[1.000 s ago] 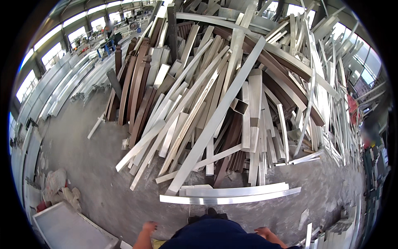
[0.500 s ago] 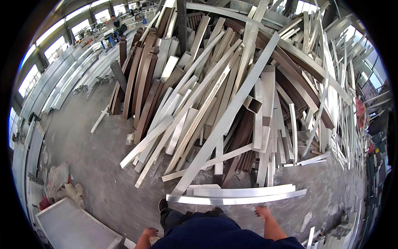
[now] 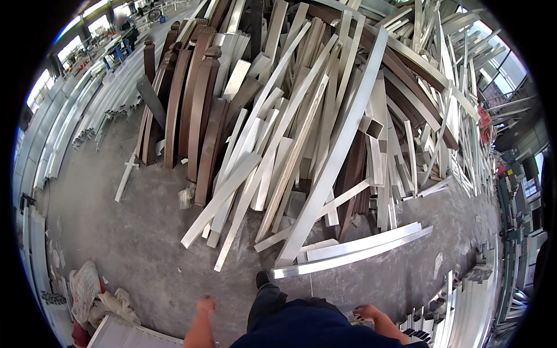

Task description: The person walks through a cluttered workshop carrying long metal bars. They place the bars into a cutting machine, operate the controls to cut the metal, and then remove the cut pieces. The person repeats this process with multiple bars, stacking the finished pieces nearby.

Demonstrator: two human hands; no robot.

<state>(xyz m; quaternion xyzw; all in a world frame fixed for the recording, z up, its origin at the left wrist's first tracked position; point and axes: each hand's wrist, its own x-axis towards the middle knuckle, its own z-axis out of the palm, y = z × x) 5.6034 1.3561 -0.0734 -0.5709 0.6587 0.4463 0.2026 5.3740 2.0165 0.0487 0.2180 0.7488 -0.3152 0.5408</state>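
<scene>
My left hand [image 3: 205, 304] hangs over the concrete floor at the lower middle, slightly blurred, its fingers loose and nothing visible in it. My right hand [image 3: 364, 313] is held out right of my body, fingers loosely bent and apart, also without a thing in it. Neither hand touches anything. Ahead of my shoe [image 3: 263, 280] two pale metal profiles [image 3: 371, 247] lie side by side on the floor. A long flat silver bar [image 3: 336, 153] leans from the pile down to their left end. Brown posts [image 3: 178, 110] with shaped caps lean at the pile's left.
A big heap of metal offcuts [image 3: 301, 133] rises ahead. Long profiles [image 3: 69, 136] are stacked at the left. Crumpled sacks [image 3: 87, 290] and a flat panel [image 3: 130, 333] lie lower left; upright profiles [image 3: 464, 310] stand lower right. A person [image 3: 125, 29] is far left.
My view has turned and shifted, with the pile now higher in the picture. My left hand has swung forward; my right hand has drawn back toward my body.
</scene>
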